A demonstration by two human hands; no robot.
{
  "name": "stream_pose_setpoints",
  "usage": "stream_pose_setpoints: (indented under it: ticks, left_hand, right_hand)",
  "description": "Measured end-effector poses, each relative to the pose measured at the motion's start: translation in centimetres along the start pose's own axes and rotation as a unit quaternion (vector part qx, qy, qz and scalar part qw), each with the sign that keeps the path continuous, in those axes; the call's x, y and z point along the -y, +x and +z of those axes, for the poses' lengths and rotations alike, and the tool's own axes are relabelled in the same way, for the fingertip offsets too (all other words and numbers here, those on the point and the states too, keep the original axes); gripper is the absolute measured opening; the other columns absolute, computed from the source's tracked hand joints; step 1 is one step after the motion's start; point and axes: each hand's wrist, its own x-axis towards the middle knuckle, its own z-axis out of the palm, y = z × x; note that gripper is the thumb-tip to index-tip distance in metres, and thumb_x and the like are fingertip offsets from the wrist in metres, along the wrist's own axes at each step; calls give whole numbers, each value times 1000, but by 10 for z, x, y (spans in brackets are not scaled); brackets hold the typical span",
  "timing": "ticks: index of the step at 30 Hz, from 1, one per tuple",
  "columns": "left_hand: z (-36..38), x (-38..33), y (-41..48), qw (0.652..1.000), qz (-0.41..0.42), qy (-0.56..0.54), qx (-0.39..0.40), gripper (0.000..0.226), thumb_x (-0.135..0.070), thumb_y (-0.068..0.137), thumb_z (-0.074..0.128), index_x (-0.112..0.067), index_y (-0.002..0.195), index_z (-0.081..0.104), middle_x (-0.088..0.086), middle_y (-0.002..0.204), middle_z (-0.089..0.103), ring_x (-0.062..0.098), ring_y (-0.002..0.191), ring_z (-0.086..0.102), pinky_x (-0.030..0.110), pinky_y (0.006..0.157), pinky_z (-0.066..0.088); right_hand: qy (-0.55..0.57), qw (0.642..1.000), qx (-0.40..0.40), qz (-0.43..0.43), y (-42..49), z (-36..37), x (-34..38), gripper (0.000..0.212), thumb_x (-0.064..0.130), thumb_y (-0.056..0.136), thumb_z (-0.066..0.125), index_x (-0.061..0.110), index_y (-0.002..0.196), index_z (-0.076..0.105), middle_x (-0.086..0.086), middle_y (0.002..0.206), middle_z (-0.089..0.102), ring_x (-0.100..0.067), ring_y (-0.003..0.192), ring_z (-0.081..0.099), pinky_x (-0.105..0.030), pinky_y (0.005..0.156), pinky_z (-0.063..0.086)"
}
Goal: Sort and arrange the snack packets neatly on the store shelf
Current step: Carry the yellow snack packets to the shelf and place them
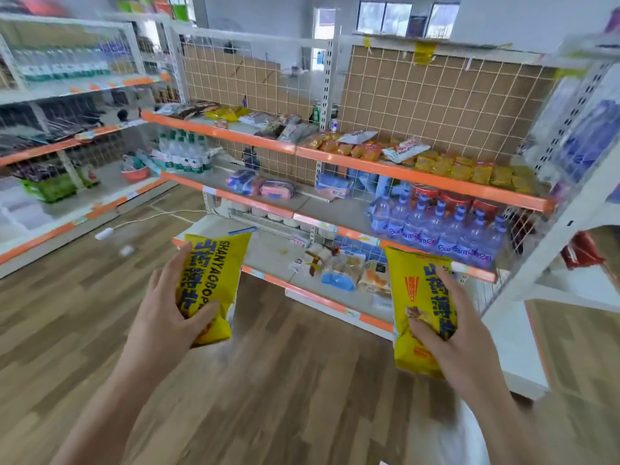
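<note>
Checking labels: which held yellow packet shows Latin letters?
The yellow plastic snack packet in the left hand; the other packet, in the right hand, shows an orange panel.

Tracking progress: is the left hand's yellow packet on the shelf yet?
No, off it: the left hand grips the yellow packet above the floor.

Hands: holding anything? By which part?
Both are: left hand grips the left packet round its lower half; right hand grips the right packet round its middle.

Blue capitals "SHANYAOBOP", the rest hidden, run along the left yellow plastic snack packet (209,280) beside large blue Chinese characters; the right yellow plastic snack packet (419,297) carries similar characters. The clear purple-labelled water bottles (446,229) show white script starting "Gan".
</note>
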Motion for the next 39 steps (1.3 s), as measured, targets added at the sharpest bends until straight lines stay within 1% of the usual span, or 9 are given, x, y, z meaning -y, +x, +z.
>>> stream_pose_setpoints:
  ticks: [4,8,12,18,21,27,30,34,39]
  left_hand:
    - [9,21,46,1000,-13,-12,14,85,-12,78,71,-43,141,24,-10,121,39,11,99,43,31,81,35]
    - [21,38,91,999,-37,4,-5,84,-11,78,71,-39,143,25,-4,128,41,8,101,38,29,84,31]
    - [30,49,139,998,-57,8,-30,84,-9,78,71,-39,143,26,-9,119,38,11,98,41,29,82,32]
    - [30,75,199,992,-99,28,-73,83,-11,79,70,-40,143,25,-12,120,36,12,97,44,28,76,35]
    - [28,94,227,987,-121,38,-95,84,-12,79,70,-42,143,24,-10,118,38,14,94,46,23,65,35]
    - [21,138,294,981,-149,29,-124,85,-13,78,71,-48,140,25,-9,114,41,17,93,49,31,78,37]
    - [12,165,341,981,-144,32,-128,85,-13,78,71,-47,140,24,-10,116,40,17,92,50,30,77,37]
    - [-9,207,413,983,-130,31,-123,84,-13,79,70,-47,141,23,-13,117,38,17,93,51,30,68,40]
    - [-29,251,500,986,-120,38,-111,83,-16,80,69,-46,142,21,-10,118,38,12,86,50,27,65,39]
  right_hand:
    - [0,1000,7,-14,51,33,5,75,31,80,70,62,129,22,11,134,47,-12,110,54,-28,78,45]
    - [-8,999,25,-33,110,66,7,75,33,80,68,57,134,21,13,135,43,-8,107,51,-19,74,43]
    - [1,997,54,-48,174,99,10,75,39,80,67,61,133,19,12,138,41,-16,119,49,-43,90,49]
    - [22,990,113,-86,266,158,26,76,33,80,69,59,134,22,10,139,42,-17,120,50,-45,94,47]
    - [28,984,141,-101,301,193,37,74,36,80,69,56,135,24,9,139,43,-17,121,50,-46,95,46]
    - [33,978,166,-123,365,268,62,75,45,70,60,55,135,24,18,135,42,-13,123,47,-38,98,44]
    - [34,977,159,-137,399,311,79,74,42,73,63,50,137,27,20,135,40,-11,124,44,-30,95,40]
    - [29,980,142,-137,448,373,105,76,23,80,71,48,136,28,13,144,38,-15,125,45,-31,94,39]
    - [55,978,143,-143,500,442,135,76,23,81,70,53,133,25,26,131,33,-3,118,42,-27,93,39]
